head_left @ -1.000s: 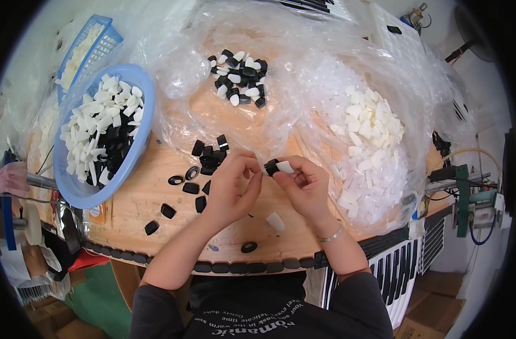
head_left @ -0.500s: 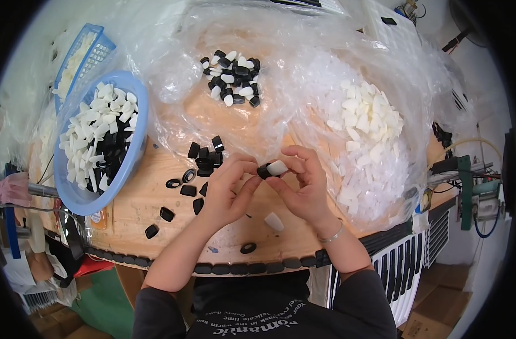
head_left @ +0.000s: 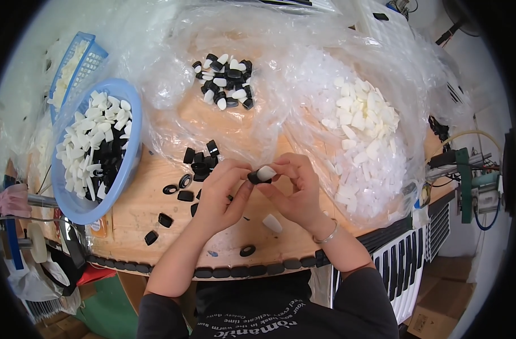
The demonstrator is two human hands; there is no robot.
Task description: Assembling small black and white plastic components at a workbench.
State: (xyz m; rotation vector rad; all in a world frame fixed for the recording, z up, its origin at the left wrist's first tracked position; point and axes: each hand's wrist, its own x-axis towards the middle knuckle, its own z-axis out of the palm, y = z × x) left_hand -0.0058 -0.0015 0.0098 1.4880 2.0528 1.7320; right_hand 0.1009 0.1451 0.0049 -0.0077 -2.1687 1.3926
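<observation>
Over the middle of the table, both hands meet at a small black part with a white, tongue-shaped piece (head_left: 265,173) on it. My left hand (head_left: 225,192) pinches its black side between thumb and fingers. My right hand (head_left: 294,195) has its fingertips closed on it from the other side, beside the white end. Whether the white piece sits inside the black part or only against it, I cannot tell. Left of my left hand lie several loose black parts (head_left: 185,196). A single white piece (head_left: 272,222) and a black ring (head_left: 247,250) rest nearer to me.
A blue basin (head_left: 135,141) of white and black parts stands at the left, a blue basket (head_left: 99,53) behind it. Combined black-and-white pieces (head_left: 232,82) lie at the back on clear plastic sheeting (head_left: 173,85). White pieces (head_left: 365,113) are heaped at the right. Black parts (head_left: 241,271) line the front edge.
The held piece has turned slightly between my fingers, and both hands have shifted a little. The whole view has also moved slightly.
</observation>
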